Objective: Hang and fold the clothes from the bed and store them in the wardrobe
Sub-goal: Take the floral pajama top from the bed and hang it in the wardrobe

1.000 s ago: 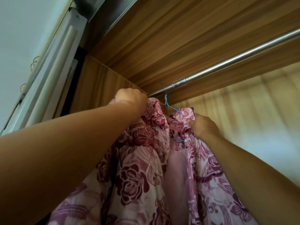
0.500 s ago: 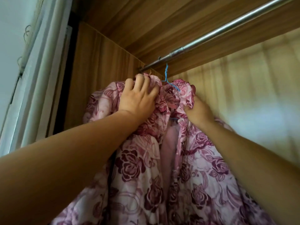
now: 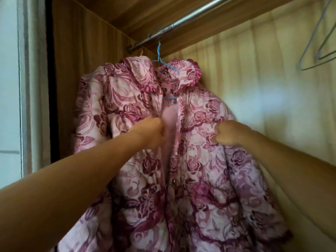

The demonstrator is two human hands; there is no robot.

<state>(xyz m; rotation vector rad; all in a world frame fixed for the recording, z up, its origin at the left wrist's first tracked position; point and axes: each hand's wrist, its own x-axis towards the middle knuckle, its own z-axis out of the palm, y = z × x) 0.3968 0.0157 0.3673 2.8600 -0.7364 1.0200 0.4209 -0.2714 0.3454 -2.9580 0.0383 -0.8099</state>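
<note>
Nearest, forearms: both reach up and forward into the wardrobe (image 3: 87, 51), one from each lower corner of the view.
Left hand (image 3: 154, 131): fingers curled tight on the jacket's front edge, right at the open placket; fingertips hidden behind the fist.
Right hand (image 3: 229, 133): fingers curled, bunching a fold of the front panel on the right side, level with the left hand.
Jacket (image 3: 200, 179): pink quilted, rose print, ruffled collar; hangs inside the wardrobe, front open in a narrow strip that shows plain pink lining; snap studs run down the edge.
Blue hanger (image 3: 159, 53): thin wire, inside the jacket's shoulders; neck rises from the collar, hook over the rail.
Rail (image 3: 190, 20): metal tube under the wooden top board, running up and to the right; the jacket hangs near its left end, close to the side panel.
Wardrobe contents, right: bare wire hangers (image 3: 312, 42), well apart from the jacket; their hooks run out of view.
Back panel (image 3: 263, 79): pale, behind everything.
</note>
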